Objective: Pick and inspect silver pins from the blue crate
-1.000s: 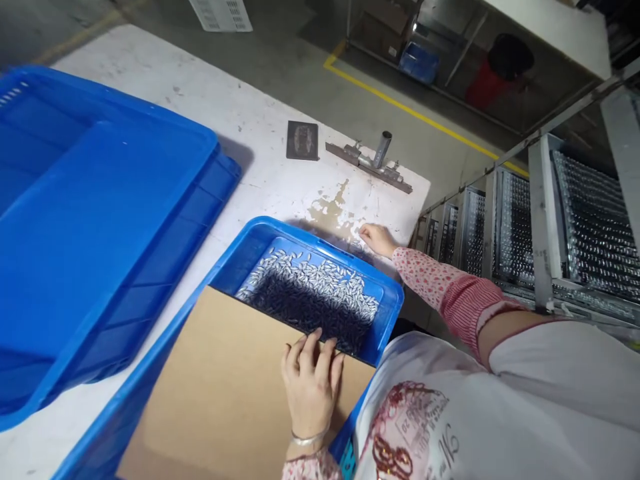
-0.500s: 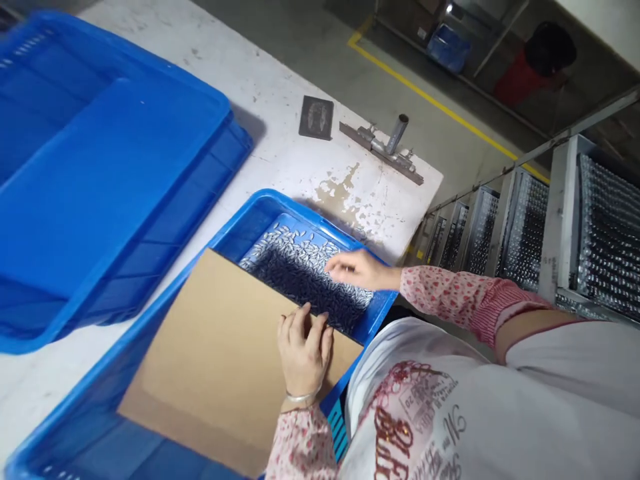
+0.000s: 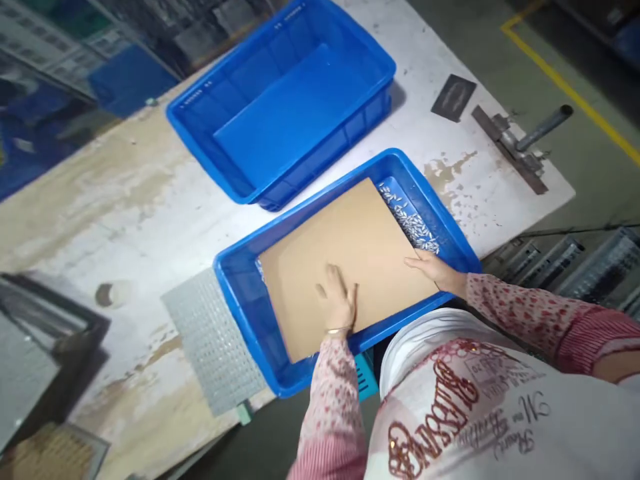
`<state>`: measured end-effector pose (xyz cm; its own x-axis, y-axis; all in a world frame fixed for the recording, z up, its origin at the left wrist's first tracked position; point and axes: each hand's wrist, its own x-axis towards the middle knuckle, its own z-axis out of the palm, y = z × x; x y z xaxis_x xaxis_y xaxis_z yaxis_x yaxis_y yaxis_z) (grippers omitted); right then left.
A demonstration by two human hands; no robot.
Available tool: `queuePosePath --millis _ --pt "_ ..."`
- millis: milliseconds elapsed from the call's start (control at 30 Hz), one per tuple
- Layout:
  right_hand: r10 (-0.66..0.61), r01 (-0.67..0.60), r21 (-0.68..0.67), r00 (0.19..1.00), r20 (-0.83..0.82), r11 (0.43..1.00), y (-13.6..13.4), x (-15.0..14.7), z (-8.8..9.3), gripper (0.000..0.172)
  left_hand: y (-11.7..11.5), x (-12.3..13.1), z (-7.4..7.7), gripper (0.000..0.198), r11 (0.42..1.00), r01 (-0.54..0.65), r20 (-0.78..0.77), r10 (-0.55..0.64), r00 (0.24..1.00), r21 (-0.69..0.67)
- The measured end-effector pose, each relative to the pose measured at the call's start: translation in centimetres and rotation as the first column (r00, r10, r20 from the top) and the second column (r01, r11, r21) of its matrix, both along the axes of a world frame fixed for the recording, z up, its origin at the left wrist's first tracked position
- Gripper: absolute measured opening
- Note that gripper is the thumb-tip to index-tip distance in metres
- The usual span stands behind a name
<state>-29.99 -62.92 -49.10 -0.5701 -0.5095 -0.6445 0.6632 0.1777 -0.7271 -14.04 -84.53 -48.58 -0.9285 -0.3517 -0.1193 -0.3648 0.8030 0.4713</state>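
Observation:
A brown cardboard sheet [image 3: 320,233] lies inside the near blue plastic bin [image 3: 235,327], covering most of its floor. Small silvery pieces [image 3: 413,227] show past the sheet's right edge, and a few more peek out at its left end. My left hand [image 3: 339,303] is over the sheet with its fingers spread, slightly blurred, holding nothing. At the sheet's right edge, near the bin's front wall, my right hand [image 3: 437,272] grips the cardboard. What lies under the sheet is hidden.
A second blue bin [image 3: 280,127] stands behind on the worn white table [image 3: 165,207]. A grey textured mat [image 3: 210,340] is partly beneath the near bin. At right are a dark square plate [image 3: 453,97] and a metal bar fixture [image 3: 515,150]; racks [image 3: 575,263] stand beyond the edge.
The cardboard has moved right over most of the silvery pieces. My right hand has gone from above the pieces to the sheet's edge. My left hand has left that edge and spread open. The view has swung left.

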Motion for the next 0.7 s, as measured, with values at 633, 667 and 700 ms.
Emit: queuePosePath --millis 633,667,700 --pt "0.331 -0.29 0.159 0.833 -0.443 0.944 5.2 -7.3 2.5 0.047 -13.9 8.8 -1.6 0.055 0.692 -0.32 -0.21 0.565 0.798 0.646" --pt "0.36 -0.355 0.119 0.761 -0.54 0.927 4.5 -8.2 3.0 0.046 -15.1 8.5 -0.9 0.059 0.71 -0.271 -0.239 0.529 0.814 0.651" --pt "0.361 -0.39 0.096 0.692 -0.625 0.916 3.8 -9.0 3.6 0.043 -16.2 8.2 -0.2 0.059 0.726 -0.235 -0.263 0.501 0.825 0.646"
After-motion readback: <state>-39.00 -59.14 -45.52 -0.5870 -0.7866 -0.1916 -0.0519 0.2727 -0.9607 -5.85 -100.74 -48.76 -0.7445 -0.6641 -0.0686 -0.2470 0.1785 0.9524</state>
